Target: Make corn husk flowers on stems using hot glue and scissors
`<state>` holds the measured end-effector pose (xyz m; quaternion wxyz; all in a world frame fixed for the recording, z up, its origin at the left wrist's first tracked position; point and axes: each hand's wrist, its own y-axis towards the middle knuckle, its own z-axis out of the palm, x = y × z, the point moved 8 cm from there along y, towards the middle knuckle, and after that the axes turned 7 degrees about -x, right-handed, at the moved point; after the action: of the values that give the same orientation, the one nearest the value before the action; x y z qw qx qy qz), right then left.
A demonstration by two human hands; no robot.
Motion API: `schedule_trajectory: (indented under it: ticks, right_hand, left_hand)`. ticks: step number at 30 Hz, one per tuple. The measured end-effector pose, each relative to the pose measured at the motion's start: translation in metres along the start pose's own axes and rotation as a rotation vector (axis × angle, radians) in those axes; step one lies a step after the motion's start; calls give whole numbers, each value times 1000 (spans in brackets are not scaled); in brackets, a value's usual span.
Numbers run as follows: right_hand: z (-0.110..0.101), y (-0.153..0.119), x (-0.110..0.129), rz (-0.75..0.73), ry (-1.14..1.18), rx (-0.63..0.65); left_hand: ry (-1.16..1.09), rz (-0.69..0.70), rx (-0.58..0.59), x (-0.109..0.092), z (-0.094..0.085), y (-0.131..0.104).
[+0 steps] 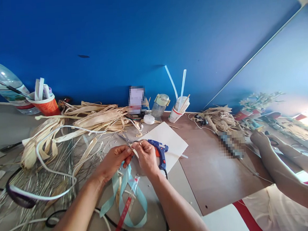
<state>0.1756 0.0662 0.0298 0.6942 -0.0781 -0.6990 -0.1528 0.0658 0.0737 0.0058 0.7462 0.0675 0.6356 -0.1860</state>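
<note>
In the middle of the head view my left hand (115,161) and my right hand (147,158) meet, fingertips pinched together. Between them is a small, thin, pale piece, too covered by the fingers to name. A light blue ribbon (142,202) hangs and loops just below my hands. Beyond my fingertips lie the scissors (124,137), partly hidden. Right beside my right hand is a blue glue gun (162,153), its orange part partly covered, on a white sheet (173,142). A red-and-clear strip (124,212) lies between my forearms.
Dried corn husks (98,117) and thin wires (55,178) spread across the left side, crossed by a white cable (39,155). At the back stand a jar (160,106), a paper cup (178,112) with glue sticks and a large bottle (9,83). Another person's arms (276,170) reach in at right.
</note>
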Motion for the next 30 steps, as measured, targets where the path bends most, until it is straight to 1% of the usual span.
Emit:
schedule_trajectory:
  ticks: [5, 8, 10, 14, 16, 20, 25, 30]
  right_hand:
    - [-8, 4, -4, 16, 14, -34]
    - [-7, 5, -5, 47, 25, -10]
    - [-3, 3, -5, 72, 36, 36]
    - [14, -3, -5, 122, 143, 198]
    - [19, -5, -7, 134, 157, 233]
    - [16, -3, -9, 93, 83, 196]
    - [10, 0, -9, 74, -6, 165]
    - [4, 3, -2, 9, -46, 87]
  left_hand:
    - [-10, -24, -4, 2, -2, 0]
    - [-32, -45, -38, 5, -6, 1]
    - [-64, -42, -75, 5, -8, 3]
    - [-135, -38, -141, 2, -11, 4]
    - [-163, -44, -158, 1, -11, 4]
    - [-185, -84, -152, 0, -9, 1]
    - [-229, -153, -91, 5, -2, -1]
    - [-292, -125, -97, 6, -4, -1]
